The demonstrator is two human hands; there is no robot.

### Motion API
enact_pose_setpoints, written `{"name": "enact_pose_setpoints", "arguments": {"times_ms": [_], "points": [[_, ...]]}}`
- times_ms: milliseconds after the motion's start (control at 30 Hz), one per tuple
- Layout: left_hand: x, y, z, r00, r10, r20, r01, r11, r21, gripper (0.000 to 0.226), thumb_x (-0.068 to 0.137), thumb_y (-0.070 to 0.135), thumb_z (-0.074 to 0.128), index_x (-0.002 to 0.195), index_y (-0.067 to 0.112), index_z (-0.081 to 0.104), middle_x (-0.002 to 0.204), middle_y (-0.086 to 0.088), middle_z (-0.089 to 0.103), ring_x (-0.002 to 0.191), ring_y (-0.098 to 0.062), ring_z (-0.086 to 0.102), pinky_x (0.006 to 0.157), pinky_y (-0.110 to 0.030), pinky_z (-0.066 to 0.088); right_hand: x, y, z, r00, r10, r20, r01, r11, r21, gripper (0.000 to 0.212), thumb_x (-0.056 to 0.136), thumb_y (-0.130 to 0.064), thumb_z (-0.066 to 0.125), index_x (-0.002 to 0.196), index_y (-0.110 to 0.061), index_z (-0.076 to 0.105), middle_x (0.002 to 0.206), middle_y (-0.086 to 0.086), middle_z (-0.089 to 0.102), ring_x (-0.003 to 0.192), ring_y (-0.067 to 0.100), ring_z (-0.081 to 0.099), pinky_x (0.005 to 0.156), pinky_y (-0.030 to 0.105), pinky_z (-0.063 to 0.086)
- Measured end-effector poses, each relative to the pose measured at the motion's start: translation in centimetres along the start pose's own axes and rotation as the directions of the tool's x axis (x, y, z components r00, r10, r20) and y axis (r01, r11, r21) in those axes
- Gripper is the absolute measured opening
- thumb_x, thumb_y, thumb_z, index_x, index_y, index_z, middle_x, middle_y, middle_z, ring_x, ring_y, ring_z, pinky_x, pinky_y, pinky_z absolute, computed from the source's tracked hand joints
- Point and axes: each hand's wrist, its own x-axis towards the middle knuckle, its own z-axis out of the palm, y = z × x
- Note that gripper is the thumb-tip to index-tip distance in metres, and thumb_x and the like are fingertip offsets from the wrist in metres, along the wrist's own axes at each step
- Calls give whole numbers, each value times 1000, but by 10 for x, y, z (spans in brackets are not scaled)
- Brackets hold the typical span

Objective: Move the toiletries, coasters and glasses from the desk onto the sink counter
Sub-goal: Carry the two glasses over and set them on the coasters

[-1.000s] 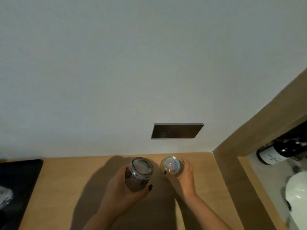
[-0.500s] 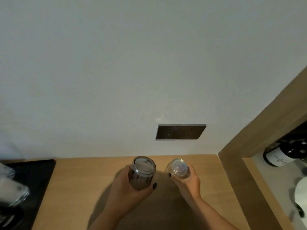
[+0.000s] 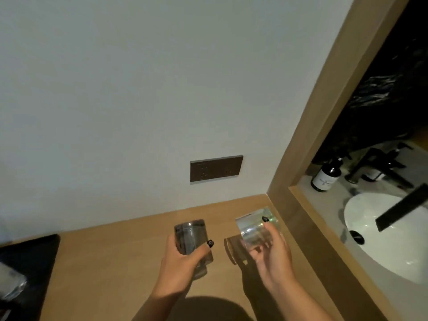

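both glasses are now up off the desk (image 3: 115, 262); the left hand (image 3: 183, 262) wraps the dark glass (image 3: 192, 237); the right hand (image 3: 273, 253) grips the shiny glass (image 3: 254, 228), tipped toward the sink counter (image 3: 328, 205); carrying looks next.

Left hand (image 3: 183, 258) and right hand (image 3: 272, 256), fingers curled, side by side.
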Motion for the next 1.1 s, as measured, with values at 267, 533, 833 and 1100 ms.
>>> {"name": "enact_pose_setpoints", "arguments": {"times_ms": [267, 533, 833, 1100], "points": [[-42, -11, 28, 966, -143, 217, 179, 971, -160, 36, 75, 27, 70, 105, 8, 66, 91, -16, 73, 83, -31, 66, 71, -40, 53, -59, -2, -61, 999, 12, -41, -6, 988, 156, 54, 79, -25, 61, 131, -14, 51, 125, 21, 59, 114, 38, 58, 98, 51, 45], [-81, -18, 82, 911, -163, 380, 210, 974, -85, 33, 69, 31, 68, 89, 4, 70, 78, -17, 70, 63, -24, 66, 51, -26, 52, -107, -34, -134, 983, -92, -157, 118, 979, 166, 50, 76, -24, 64, 124, -14, 54, 123, 21, 62, 113, 37, 60, 101, 55, 43], [-143, -36, 188, 840, -112, 531, 88, 994, 69, 39, 81, 36, 66, 111, 12, 64, 95, -11, 75, 85, -23, 72, 70, -32, 54, -162, -95, -238, 956, -165, -241, 213, 959, 189, 59, 68, -25, 72, 122, -13, 55, 122, 19, 63, 114, 36, 60, 96, 55, 46], [-217, -60, 327, 857, -62, 512, 102, 993, -51, 42, 84, 31, 61, 123, 15, 56, 102, -14, 72, 86, -27, 71, 72, -35, 53, -219, -170, -371, 911, -267, -316, 317, 941, 120, 90, 42, -36, 92, 121, -9, 59, 114, 20, 66, 101, 33, 65, 81, 50, 54]]}}
